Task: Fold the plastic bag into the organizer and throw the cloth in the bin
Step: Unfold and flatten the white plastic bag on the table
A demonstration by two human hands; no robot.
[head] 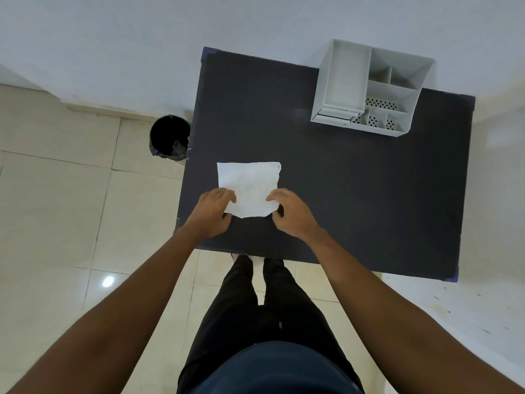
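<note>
A white plastic bag [248,183], folded flat into a rough square, lies on the dark table [355,194] near its front left part. My left hand [214,213] pinches the bag's near left corner. My right hand [289,213] holds its near right corner, fingers resting on top. A white organizer [369,89] with several compartments stands at the table's far right. A black bin [170,137] with a dark liner stands on the floor left of the table. No cloth is visible apart from the white sheet.
Pale floor tiles [56,194] surround the table. A white wall [170,38] runs behind the table and bin. My legs in dark trousers [255,308] stand at the table's front edge.
</note>
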